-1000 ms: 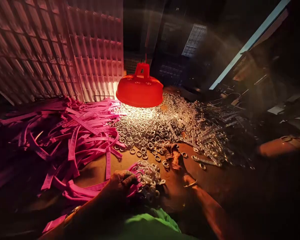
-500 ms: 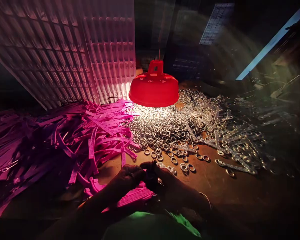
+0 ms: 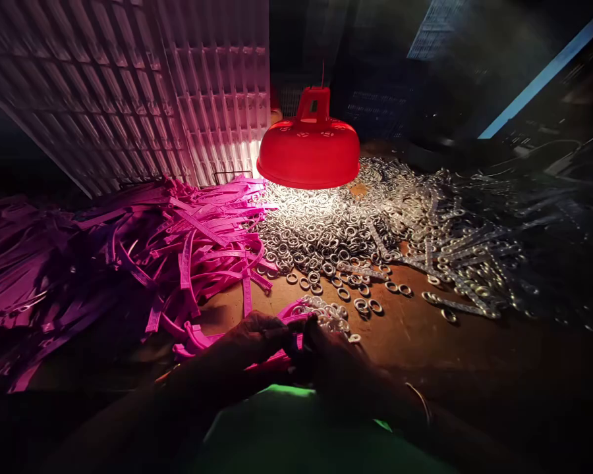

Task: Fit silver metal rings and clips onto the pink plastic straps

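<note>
Hands [image 3: 296, 345] together now, strap [image 3: 277, 359] crosswise.

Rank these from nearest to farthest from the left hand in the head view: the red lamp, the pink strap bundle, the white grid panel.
1. Pink strap bundle, gripped in the left hand.
2. Red lamp, hanging beyond the ring pile.
3. White grid panel, standing at the back left.

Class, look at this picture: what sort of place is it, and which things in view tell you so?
Probably a small, dim assembly workshop: a low red lamp lights a heap of metal rings, beside a pile of pink straps on the worktable.
</note>
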The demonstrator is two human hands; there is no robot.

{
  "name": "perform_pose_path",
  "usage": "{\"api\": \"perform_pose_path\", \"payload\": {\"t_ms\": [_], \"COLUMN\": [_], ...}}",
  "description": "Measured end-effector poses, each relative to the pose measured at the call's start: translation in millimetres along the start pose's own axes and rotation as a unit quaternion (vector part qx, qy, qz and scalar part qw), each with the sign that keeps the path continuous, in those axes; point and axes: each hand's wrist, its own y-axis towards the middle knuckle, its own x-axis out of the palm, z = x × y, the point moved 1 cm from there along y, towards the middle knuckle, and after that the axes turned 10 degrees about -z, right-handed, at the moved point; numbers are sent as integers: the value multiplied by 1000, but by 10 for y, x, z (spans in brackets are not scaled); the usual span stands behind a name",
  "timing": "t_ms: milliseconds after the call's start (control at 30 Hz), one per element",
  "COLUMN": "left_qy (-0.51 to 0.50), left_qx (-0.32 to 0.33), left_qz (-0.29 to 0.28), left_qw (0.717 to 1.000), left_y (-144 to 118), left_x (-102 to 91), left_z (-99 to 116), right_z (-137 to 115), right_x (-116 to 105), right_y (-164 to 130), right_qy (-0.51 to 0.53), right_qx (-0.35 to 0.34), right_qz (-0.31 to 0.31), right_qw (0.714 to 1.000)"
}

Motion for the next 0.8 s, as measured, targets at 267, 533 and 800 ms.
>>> {"api": "perform_pose_path", "payload": {"t_ms": [267, 533, 800], "left_qy": [-88, 136, 236], "left_qx": [-19, 24, 0], "left_qz": [-43, -43, -1], "left_qw": [995, 989, 972], "left_y": [-58, -101, -144], "left_x": [107, 49, 45], "left_z": [-171, -287, -378], "right_z": [-209, -161, -187], "right_x": [-16, 218, 197], "right_y": [-202, -142, -92], "right_qy": [-189, -167, 33], "right_qx": [7, -55, 26], "right_qz": [-17, 75, 23], "right_qw": [982, 982, 999]}}
